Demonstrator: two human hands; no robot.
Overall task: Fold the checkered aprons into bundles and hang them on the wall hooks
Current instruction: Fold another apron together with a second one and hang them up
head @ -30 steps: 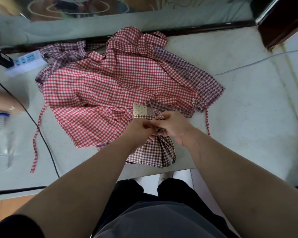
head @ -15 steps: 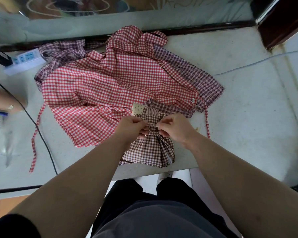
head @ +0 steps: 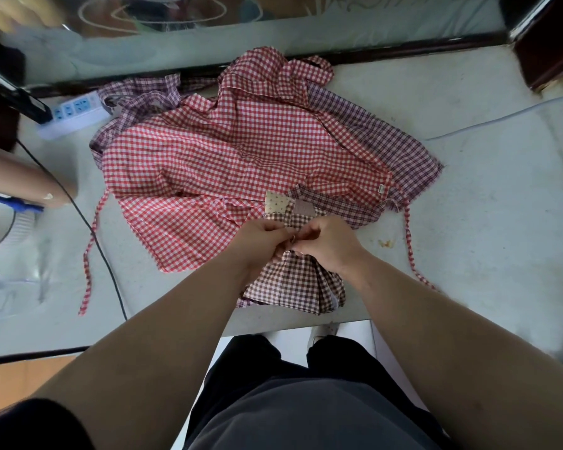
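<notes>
A brown checkered apron [head: 298,282] lies folded into a pleated bundle at the table's near edge, with a patchwork pocket [head: 286,206] at its far end. My left hand [head: 260,243] and my right hand [head: 325,243] meet over its middle, fingers curled and pinching the apron's tie. A red checkered apron [head: 228,164] is spread flat behind the bundle. Under it lies a purple checkered apron [head: 400,147], showing at the right and far left. No wall hooks are in view.
A white power strip [head: 75,113] and black cable [head: 91,228] lie at the left of the pale table [head: 485,222]. Another person's forearm [head: 20,177] rests at the left edge. A grey cable [head: 501,120] crosses the right. A mirror panel stands behind.
My hands parted slightly half a second ago and have come back together over the bundle's middle, still working the tie. The aprons behind have not moved.
</notes>
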